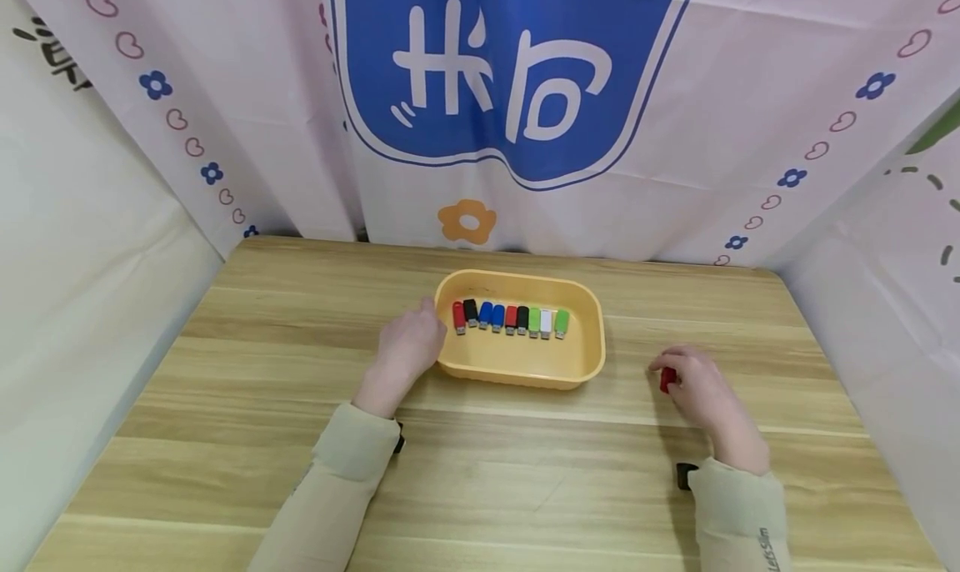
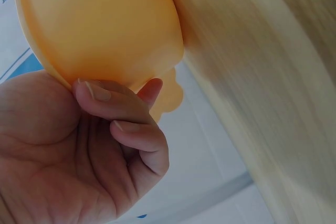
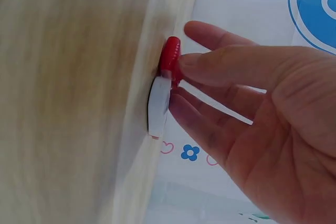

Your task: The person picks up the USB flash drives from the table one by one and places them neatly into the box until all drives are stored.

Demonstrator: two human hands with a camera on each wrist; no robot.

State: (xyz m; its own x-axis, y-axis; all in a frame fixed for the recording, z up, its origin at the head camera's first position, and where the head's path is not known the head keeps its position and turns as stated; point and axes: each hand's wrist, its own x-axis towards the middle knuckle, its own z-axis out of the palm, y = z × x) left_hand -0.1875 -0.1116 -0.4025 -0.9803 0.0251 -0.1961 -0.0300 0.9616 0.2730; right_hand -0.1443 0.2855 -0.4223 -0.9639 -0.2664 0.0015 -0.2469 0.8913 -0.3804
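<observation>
A yellow plastic tray (image 1: 517,372) stands on the table with a row of several USB sticks in it: red (image 1: 459,318), black, blue, green and white (image 1: 546,323). My left hand (image 1: 408,347) grips the tray's left end; in the left wrist view its curled fingers (image 2: 139,135) press the outer wall, while the thumb tip is hidden by the rim. Right of the tray, my right hand (image 1: 697,384) pinches a red USB stick (image 3: 170,56) low over the wood. A white piece (image 3: 159,106) sits against the red one, beside the lower fingers.
The wooden table (image 1: 525,472) ends at the back against a printed curtain (image 1: 750,97). White cloth (image 1: 90,222) hangs at the left side, and more cloth at the right. A dark wrist strap piece (image 1: 686,476) shows by the right sleeve.
</observation>
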